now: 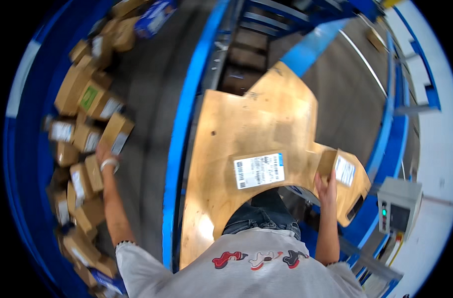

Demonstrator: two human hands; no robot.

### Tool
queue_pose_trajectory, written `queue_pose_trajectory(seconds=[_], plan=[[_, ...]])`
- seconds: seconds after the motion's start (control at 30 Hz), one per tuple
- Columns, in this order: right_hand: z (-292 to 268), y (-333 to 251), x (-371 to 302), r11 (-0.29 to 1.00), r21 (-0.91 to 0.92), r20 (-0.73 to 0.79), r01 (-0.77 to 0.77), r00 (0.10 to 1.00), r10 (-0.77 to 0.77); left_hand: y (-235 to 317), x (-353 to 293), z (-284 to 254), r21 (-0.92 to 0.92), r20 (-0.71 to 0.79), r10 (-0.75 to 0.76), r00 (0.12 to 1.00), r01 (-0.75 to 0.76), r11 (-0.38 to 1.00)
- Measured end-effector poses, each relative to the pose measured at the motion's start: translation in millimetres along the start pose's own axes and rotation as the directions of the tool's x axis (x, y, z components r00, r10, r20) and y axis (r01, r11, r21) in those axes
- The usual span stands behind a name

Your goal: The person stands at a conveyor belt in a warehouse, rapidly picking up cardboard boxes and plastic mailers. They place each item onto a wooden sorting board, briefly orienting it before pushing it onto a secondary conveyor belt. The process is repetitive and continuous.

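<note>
My left hand (106,153), with a white band on its wrist, reaches out to the pile on the left. It grips the lower end of a brown cardboard box (116,130) with a white label; part of its fingers are hidden. On the right, my right hand (327,187) holds a small cardboard box (329,163) by its near side, over the right wing of the wooden table (226,119). A white label shows on that box's right face. In front of my body a flat cardboard package (259,170) lies on the table, its large white label facing up.
Many cardboard boxes (73,92) pile along the blue side wall of the dark conveyor (152,89). A blue rail (179,149) separates the conveyor from the table. A dark phone-like object (354,208) lies at the table's right edge, beside a grey control box (399,206) with a green light.
</note>
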State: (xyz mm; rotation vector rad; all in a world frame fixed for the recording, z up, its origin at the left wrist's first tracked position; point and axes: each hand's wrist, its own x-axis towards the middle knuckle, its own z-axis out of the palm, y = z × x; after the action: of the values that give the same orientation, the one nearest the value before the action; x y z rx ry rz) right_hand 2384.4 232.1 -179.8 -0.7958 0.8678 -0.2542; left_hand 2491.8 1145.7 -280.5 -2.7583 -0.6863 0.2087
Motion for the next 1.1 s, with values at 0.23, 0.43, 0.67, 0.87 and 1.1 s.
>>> queue_pose_trajectory(seconds=[0.23, 0.43, 0.67, 0.87, 1.1], plan=[[68.5, -7.6, 37.3, 0.699, -0.425, 0.241, 0.575, 0.816, -0.525, -53.7, 51.0, 63.6, -0.375, 0.005, -0.069, 0.998, 0.066, 0.925], [230.5, 122.1, -171.5, -0.204, -0.206, 0.977, 0.957, 0.212, 0.011, -54.7, -20.0, -18.4, -0.761, -0.212, -0.061, 0.975, -0.125, 0.637], [150.6, 57.2, -117.4, -0.369, -0.349, 0.922, 0.862, 0.386, 0.028, 86.3, -153.8, -267.0, -0.98, -0.201, 0.551, 0.81, -0.167, -0.112], [56.5, -17.0, -106.9, -0.222, -0.669, 0.693, 0.709, 0.489, -0.529, 316.8, -191.9, -233.1, -0.989, -0.032, 0.775, 0.631, -0.132, 0.067], [18.1, 13.7, -110.8, 0.993, -0.09, -0.268, -0.073, 0.962, 0.046, 375.9, -241.5, -181.4, -0.989, -0.144, 0.404, 0.903, -0.117, -0.09]])
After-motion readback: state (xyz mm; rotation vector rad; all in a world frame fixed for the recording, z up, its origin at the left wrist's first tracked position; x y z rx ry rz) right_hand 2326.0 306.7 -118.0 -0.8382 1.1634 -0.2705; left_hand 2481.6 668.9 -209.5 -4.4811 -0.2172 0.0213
